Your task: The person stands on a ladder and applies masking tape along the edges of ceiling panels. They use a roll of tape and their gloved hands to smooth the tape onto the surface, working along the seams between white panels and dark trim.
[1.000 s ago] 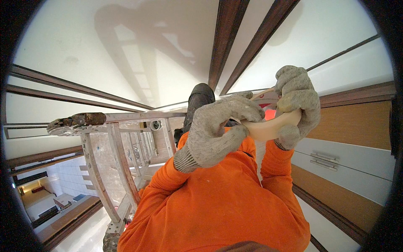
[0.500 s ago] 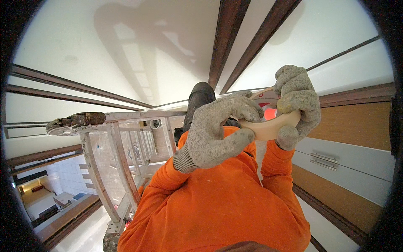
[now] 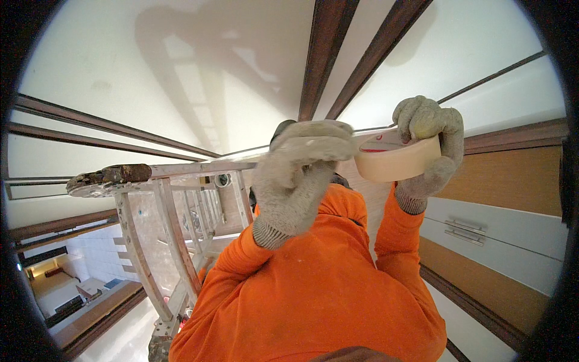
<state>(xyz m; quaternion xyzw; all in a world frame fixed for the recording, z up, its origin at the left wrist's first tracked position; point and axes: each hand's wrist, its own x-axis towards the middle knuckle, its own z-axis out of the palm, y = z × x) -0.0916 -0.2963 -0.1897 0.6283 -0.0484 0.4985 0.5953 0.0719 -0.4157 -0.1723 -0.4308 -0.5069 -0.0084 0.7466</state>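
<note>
A wide roll of cream masking tape point(image 3: 398, 164) is gripped at its right side by my right hand point(image 3: 429, 136), gloved in dirty grey knit. The fingers curl over its upper rim and the thumb lies against it from below. Inside the ring, a pale core with red print shows. My left hand point(image 3: 295, 175), in a matching glove, hovers just left of the roll, fingers pointing toward it. Motion smears those fingers, so whether they hold anything is unclear. Both arms wear orange sleeves.
A worn, paint-spotted metal stepladder point(image 3: 175, 235) stands close on my left. Ahead is a white wall point(image 3: 241, 66) with dark brown trim strips point(image 3: 327, 54). Wood-and-grey cabinet fronts point(image 3: 494, 223) with metal handles line the right. A dark shoe point(image 3: 282, 128) shows partly behind my left hand.
My left hand has drawn back left from the tape roll, which it was touching. The roll has turned so its outer band faces me more, still in my right hand.
</note>
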